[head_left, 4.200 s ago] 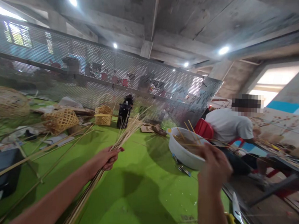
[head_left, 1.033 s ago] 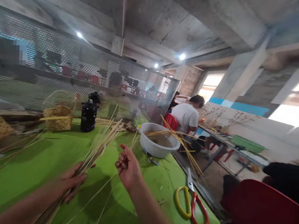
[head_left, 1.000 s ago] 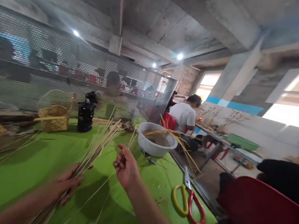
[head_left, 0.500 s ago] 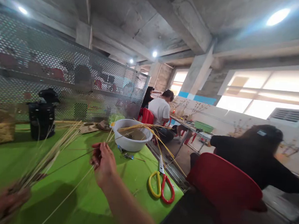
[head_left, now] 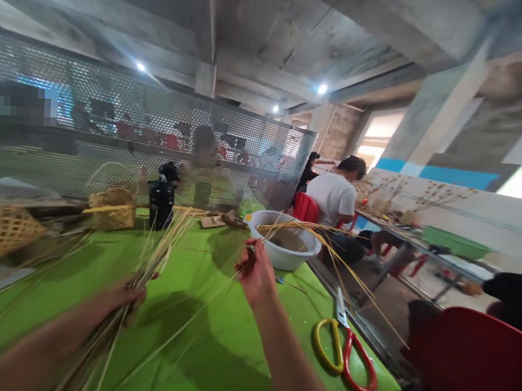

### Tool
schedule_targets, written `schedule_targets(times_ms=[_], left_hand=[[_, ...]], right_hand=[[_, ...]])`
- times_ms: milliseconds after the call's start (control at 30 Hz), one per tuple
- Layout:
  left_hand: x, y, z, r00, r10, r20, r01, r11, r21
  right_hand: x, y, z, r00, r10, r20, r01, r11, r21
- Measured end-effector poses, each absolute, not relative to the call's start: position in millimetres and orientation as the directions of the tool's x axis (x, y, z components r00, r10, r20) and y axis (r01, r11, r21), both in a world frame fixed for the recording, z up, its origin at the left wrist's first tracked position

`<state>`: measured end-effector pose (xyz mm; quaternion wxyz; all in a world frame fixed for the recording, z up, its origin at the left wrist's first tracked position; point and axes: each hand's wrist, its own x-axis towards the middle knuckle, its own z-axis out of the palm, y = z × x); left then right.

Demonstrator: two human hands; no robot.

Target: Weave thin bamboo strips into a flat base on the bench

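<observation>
My left hand is closed round a bundle of thin pale strips, which look like bamboo or straw and fan out above and below the fist. To its right, my right hand pinches one long thin strip that slants down to the lower left across the green tabletop. Just beyond the right hand stands a white basin of brownish water, with yellowish strips lying over its rim and hanging past the table edge. Scissors with one yellow and one red handle lie right of my right forearm.
A black lidded container and a small woven basket stand at the back. Another open-weave basket is at the left. Behind the table runs a perforated metal screen. A red chair is close on the right; a person in white sits beyond.
The view has swung left, bringing the baskets into sight. My left hand with its bundle has come further into view. The dark strip stretched between the hands no longer shows.
</observation>
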<state>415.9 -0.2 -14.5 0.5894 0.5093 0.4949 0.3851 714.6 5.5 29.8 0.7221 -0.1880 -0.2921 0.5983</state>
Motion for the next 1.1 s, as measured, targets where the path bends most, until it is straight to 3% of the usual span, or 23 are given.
schedule_targets(times_ms=[167,367,533,700,800,1100], left_hand=[[408.8,-5.1,-16.7,0.194,0.976,-0.098,-0.012,0.103,0.995],[395.8,-12.2,2.1,0.127,0.989,-0.079,-0.002,0.080,0.997],[402.1,-25.1,13.1,0.209,0.967,-0.147,-0.049,0.160,0.986],[418.6,-40.1,13.7,0.405,0.899,-0.167,-0.082,0.217,0.973],[429.3,-46.4,12.1,0.475,0.859,-0.193,-0.050,0.246,0.968],[445.7,-48.5,-2.6,0.495,0.825,-0.271,0.082,0.266,0.961]], right_hand=[[726.0,4.4,34.5,0.065,0.981,0.181,-0.776,0.164,-0.609],[739.5,-8.7,49.1,0.007,0.994,0.112,-0.639,0.090,-0.764],[741.8,-12.7,54.2,-0.125,0.987,0.102,-0.621,0.002,-0.783],[701.3,-4.6,28.6,-0.078,0.997,-0.022,-0.612,-0.066,-0.788],[676.1,-1.5,10.7,-0.078,0.997,-0.016,-0.551,-0.056,-0.833],[656.8,-7.1,3.3,-0.008,1.000,0.010,-0.457,0.006,-0.890]])
